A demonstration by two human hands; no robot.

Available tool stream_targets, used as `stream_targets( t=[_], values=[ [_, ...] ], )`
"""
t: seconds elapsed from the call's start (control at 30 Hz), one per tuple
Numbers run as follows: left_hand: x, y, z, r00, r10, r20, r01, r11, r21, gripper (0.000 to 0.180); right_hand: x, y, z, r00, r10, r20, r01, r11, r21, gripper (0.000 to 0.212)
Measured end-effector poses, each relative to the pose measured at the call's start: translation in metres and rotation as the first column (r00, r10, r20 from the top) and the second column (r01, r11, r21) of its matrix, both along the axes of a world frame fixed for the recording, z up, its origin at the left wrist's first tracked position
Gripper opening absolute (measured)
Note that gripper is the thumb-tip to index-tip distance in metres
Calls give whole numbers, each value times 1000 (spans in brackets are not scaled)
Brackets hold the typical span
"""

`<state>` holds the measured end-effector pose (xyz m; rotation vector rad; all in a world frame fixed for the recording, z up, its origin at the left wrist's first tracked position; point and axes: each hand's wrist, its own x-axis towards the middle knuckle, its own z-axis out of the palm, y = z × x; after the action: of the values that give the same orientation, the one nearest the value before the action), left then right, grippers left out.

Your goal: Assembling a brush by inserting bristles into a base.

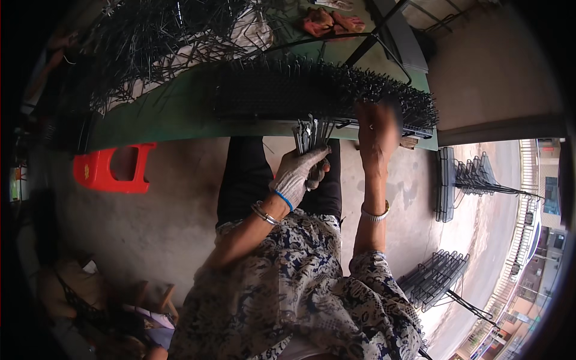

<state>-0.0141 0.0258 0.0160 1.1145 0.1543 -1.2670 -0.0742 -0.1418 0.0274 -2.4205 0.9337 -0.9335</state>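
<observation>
My left hand point(294, 174), in a pale knit glove with a blue cuff edge, is closed around a bundle of thin metal rods point(309, 133). Their upper ends stick up past its fingers, close to the table's near edge. Farther right, my bare right hand point(378, 129) is at the front of a long black rack point(270, 96). It looks closed, partly blurred, and whatever its fingertips hold is hidden. Many short dark rods point(396, 96) stand packed along the rack, densest at its right part.
Loose black rods point(174, 36) lie heaped on pale cloth on the green table point(162, 123). Reddish gloves point(333, 23) lie at the back. A red plastic stool point(114, 171) stands left. Wire racks point(435, 279) stand on the right. Another person point(78, 294) is at lower left.
</observation>
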Motion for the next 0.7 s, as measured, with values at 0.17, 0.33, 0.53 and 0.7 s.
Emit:
stream_targets(
  t=[0.17,0.33,0.53,0.7],
  values=[
    [-4,-1,-2,999,-31,21,32,999,-27,21,-19,35,-3,957,194,217,-286,770,570,13],
    [-5,-3,-7,1000,-10,27,10,1000,17,24,-30,36,0,944,80,321,-249,808,533,4],
    [8,-17,-10,993,112,-49,-114,991,-62,26,-23,7,11,920,-45,389,-5,992,127,4],
    [16,-16,-37,987,152,-48,-153,988,-18,23,-11,-10,-11,945,38,325,-50,998,28,5]
  ],
)
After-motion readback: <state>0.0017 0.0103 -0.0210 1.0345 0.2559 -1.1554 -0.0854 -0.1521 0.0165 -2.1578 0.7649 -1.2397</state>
